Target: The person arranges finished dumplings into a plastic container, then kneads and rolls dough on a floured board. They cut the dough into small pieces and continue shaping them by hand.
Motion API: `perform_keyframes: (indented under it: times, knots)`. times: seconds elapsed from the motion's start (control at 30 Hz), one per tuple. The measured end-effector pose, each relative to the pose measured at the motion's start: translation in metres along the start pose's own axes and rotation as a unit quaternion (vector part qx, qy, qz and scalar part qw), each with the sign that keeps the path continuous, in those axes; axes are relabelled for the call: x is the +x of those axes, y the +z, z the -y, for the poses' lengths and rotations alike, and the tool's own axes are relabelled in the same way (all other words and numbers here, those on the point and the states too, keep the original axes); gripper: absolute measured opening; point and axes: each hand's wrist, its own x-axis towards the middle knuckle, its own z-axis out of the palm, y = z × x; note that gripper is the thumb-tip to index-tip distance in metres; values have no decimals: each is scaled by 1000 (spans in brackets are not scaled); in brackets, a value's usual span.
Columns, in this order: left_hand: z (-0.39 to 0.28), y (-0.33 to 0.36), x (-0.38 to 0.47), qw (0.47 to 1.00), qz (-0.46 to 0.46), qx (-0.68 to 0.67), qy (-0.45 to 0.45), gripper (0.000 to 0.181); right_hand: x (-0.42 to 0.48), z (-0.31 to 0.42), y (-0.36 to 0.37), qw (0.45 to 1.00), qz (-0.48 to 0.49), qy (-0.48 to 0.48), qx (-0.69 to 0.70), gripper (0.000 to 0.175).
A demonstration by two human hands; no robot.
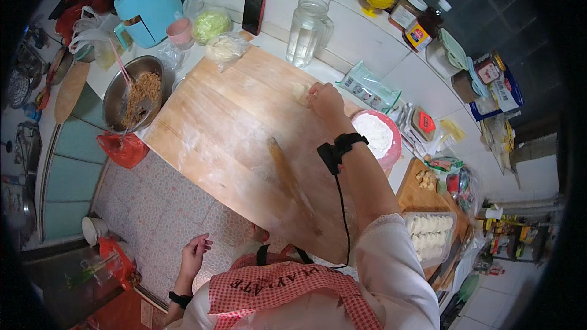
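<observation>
My right hand (328, 103) reaches over the far right part of a floured wooden pastry board (220, 114). Its curled fingertips are at a small pale piece of dough (299, 90); whether they grip it I cannot tell. A wooden rolling pin (293, 183) lies slantwise on the board, nearer to me. To the right of my right hand, a pink bowl (395, 140) holds white flour (372, 134). My left hand (196, 250) hangs off the board's near edge above the floor, holding nothing, its fingers loosely apart.
A steel bowl of filling (153, 66) stands left of the board. Behind it are a bagged lump of dough (227, 48) and a glass water jug (306, 32). On the right, a plastic box of dumplings (431, 236) sits by a small cutting board (412, 190). A cable runs from my right wrist.
</observation>
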Motion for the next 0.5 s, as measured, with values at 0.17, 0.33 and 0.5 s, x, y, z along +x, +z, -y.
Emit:
perform_keyframes:
  times: [0.17,0.33,0.5]
  knots:
    - [7,-7,9,1000,-4,12,-10,30,15,3,11,994,65,74,48,20]
    - [11,-7,20,999,-7,26,-37,31,22,16,22,994,56,-10,-96,42]
    - [12,-12,16,999,-6,11,-43,32,31,8,30,999,13,-11,-29,40]
